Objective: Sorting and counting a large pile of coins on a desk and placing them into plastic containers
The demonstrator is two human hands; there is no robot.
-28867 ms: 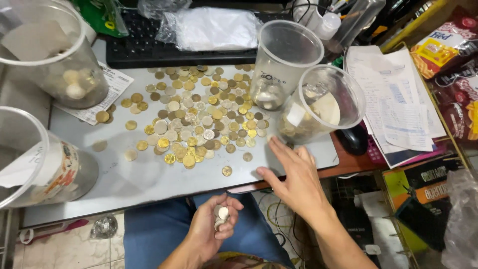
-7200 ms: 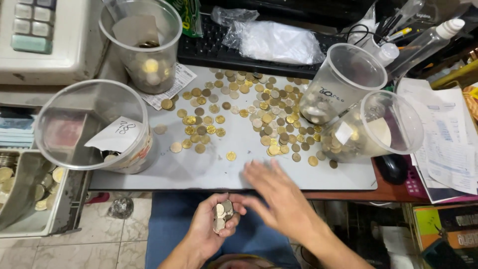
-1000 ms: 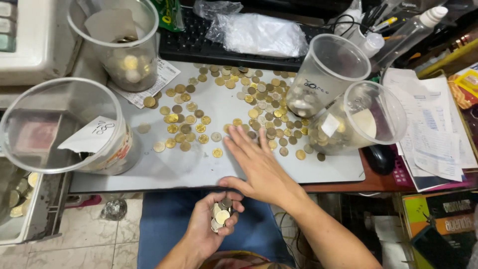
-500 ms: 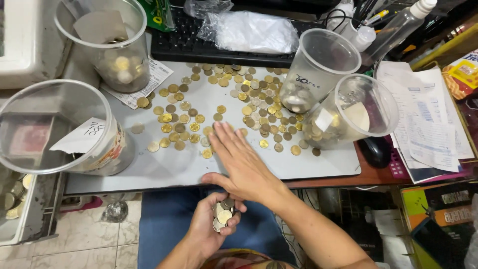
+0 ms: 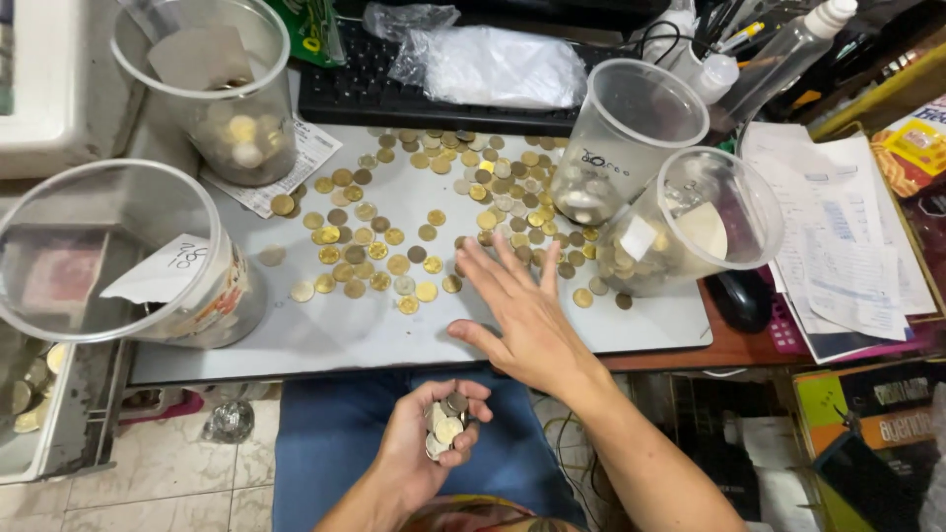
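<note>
Many gold and silver coins (image 5: 394, 236) lie scattered on a grey mat (image 5: 335, 335). My right hand (image 5: 522, 315) hovers flat over the mat with its fingers spread, fingertips near the coins at the middle. My left hand (image 5: 429, 443) is cupped below the table edge, above my lap, and holds a small stack of coins (image 5: 443, 432). Clear plastic cups with coins in them stand around the pile: one at the back left (image 5: 222, 94), a large one at the left (image 5: 118, 256), one at the back right (image 5: 631, 138), and one tilted at the right (image 5: 695, 227).
A black keyboard (image 5: 394, 94) and a plastic bag (image 5: 493, 64) lie behind the coins. Papers (image 5: 838, 236) and a black mouse (image 5: 739, 300) sit to the right. A coin drawer (image 5: 39, 394) is at the lower left, a beige machine (image 5: 49, 89) at the far left.
My right hand has drawn back a little toward the table's front edge, away from the coins. The left hand stays cupped around its coins.
</note>
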